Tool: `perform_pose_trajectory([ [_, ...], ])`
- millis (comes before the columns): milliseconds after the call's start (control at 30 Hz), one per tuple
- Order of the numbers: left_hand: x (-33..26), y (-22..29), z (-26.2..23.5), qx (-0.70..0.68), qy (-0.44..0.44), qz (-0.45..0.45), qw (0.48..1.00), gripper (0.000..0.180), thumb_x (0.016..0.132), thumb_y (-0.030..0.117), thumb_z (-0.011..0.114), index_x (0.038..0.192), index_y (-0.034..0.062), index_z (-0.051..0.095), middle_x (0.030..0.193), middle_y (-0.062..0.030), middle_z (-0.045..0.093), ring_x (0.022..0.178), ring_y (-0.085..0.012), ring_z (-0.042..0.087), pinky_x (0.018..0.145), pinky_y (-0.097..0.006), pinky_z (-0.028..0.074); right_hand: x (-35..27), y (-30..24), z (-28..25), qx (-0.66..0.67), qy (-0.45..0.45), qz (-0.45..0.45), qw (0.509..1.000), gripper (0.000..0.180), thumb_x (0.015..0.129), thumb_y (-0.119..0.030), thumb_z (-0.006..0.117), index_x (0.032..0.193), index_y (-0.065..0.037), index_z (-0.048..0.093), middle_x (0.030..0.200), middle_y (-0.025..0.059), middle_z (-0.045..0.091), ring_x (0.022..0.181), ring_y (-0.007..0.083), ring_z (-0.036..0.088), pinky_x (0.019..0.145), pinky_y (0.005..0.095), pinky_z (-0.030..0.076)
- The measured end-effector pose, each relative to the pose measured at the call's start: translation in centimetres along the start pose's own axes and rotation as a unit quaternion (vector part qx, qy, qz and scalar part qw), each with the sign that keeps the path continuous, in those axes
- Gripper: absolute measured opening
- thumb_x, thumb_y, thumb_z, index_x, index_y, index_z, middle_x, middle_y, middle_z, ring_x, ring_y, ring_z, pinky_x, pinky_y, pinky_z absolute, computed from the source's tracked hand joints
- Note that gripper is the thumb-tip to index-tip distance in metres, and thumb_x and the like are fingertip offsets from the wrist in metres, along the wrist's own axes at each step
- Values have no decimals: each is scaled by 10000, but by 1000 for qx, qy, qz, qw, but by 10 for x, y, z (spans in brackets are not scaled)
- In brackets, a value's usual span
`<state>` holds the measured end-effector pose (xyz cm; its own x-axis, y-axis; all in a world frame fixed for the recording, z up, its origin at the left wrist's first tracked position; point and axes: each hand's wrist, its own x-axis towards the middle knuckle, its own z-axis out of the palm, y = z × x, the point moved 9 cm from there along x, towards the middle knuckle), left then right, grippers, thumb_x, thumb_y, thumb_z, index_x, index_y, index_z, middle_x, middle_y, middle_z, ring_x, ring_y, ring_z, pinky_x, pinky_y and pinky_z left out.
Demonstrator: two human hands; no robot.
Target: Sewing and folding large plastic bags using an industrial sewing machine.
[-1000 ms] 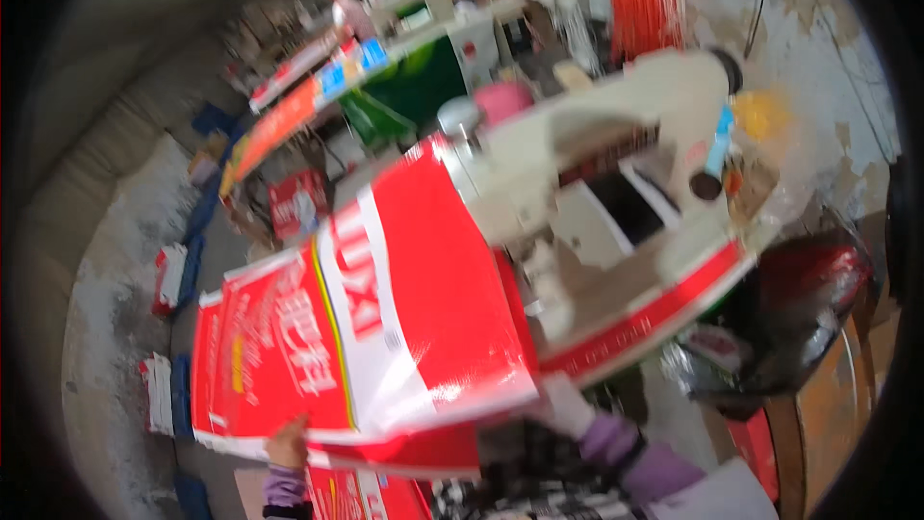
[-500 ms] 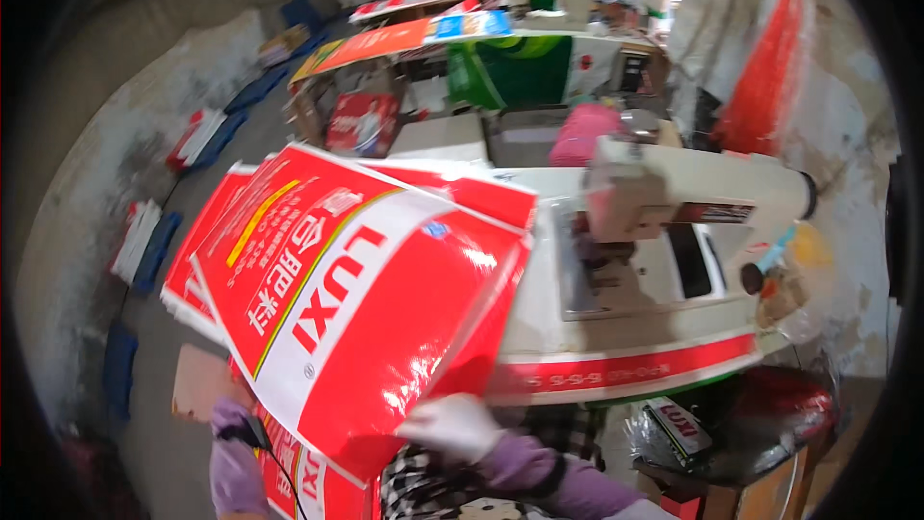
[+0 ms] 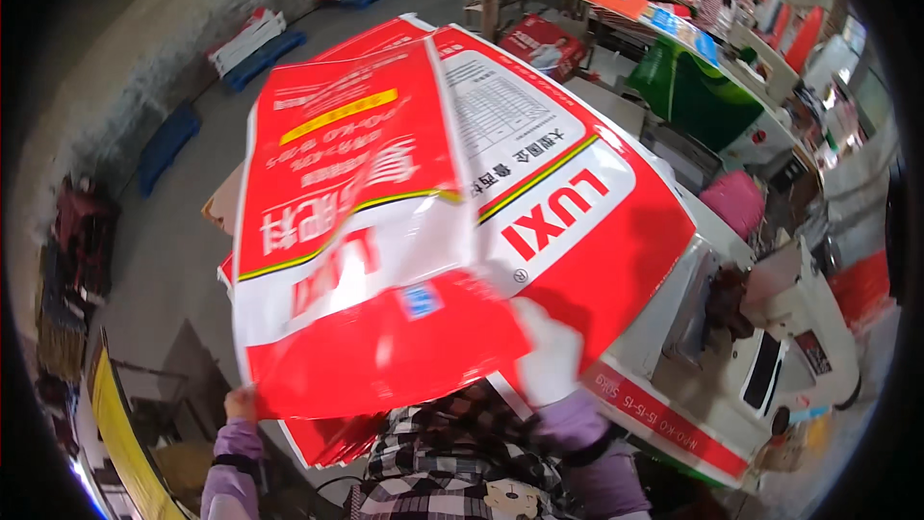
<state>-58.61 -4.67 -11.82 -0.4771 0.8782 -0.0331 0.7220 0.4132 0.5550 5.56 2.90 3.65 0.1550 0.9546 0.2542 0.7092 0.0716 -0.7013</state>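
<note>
A red and white printed sack, flat and slightly bowed, spans the space in front of me. My left hand, bare, is closed on its near left corner. At the sack's near right edge is my right hand in a white glove, fingers bent against it and partly hidden; it looks closed on that edge. Under the held sack lies another red and white sack, its printed table side up. More red sacks show beneath, near my lap. To the right stands a white sewing machine.
The machine's pale worktable has a red band along its front. A pink thread cone stands behind it. Blue pallets with sack stacks line the left wall. A yellow-edged panel is at near left. Another person is far back.
My view has turned left, so the machine sits farther right. The top sack has been swung leftward, uncovering the printed sack beneath. My left hand has come into sight at its corner.
</note>
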Motion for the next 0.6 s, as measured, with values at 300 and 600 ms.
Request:
perform_pose_trajectory([
  [300, -203, -265, -47, 140, -76, -160, 974, 304, 882, 320, 611, 827, 36, 704, 729, -89, 686, 666, -228, 649, 593, -372, 509, -42, -8, 260, -10, -325, 42, 945, 482, 823, -79, 469, 1295, -172, 508, 858, 236, 653, 818, 418, 644, 716, 541, 489],
  [600, -191, -187, 41, -102, -41, -279, 954, 242, 864, 268, 645, 967, 49, 655, 890, -75, 615, 813, -213, 551, 701, -379, 426, -49, 130, 290, 94, -293, 238, 921, 289, 902, -216, 471, 1126, -70, 582, 977, 230, 630, 888, 375, 634, 785, 467, 499],
])
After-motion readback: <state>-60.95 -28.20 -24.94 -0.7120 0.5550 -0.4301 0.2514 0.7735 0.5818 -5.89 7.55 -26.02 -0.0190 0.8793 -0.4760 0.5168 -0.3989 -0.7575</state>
